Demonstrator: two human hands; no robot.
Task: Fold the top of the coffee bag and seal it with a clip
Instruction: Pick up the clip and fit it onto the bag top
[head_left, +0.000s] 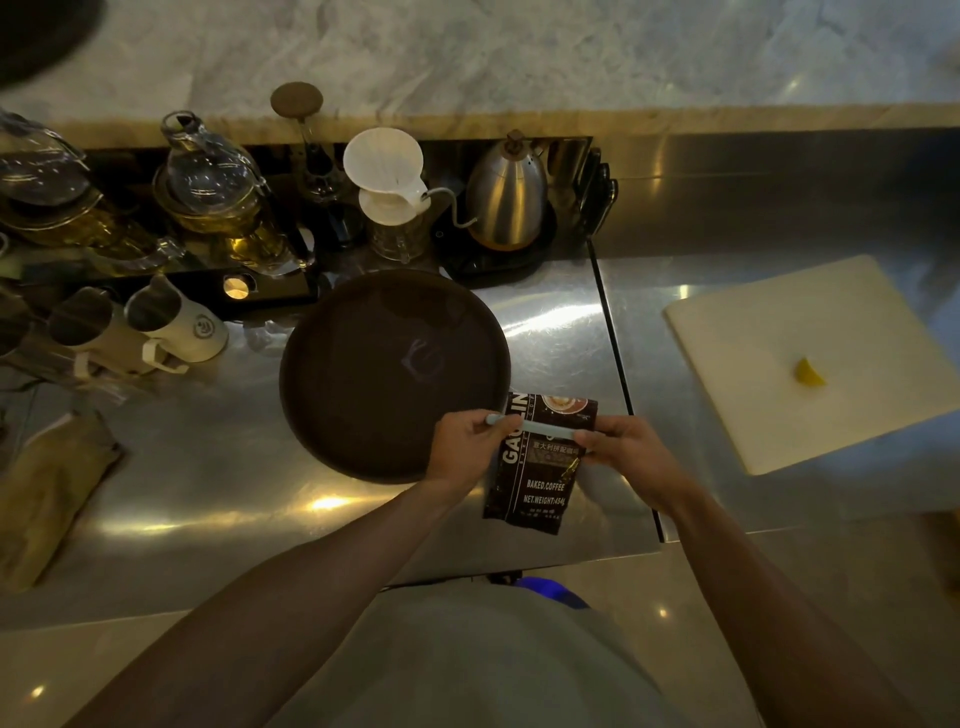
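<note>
Coffee bag (535, 467) — dark brown glossy foil pouch with white lettering — held above steel counter (208, 493), just beside round dark tray (384, 374). Pale blue long plastic clip (540, 427) lies across bag's upper part. Left hand (467, 447) fingers pinch clip's left end; right hand (623, 457) fingers grip clip's right end and bag edge.

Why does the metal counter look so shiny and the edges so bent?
Head view: warm lamps throw bright glare patches on the steel counter; the wide lens curves the marble ledge; the corners go dim, yet the coffee bag print stays readable.
</note>
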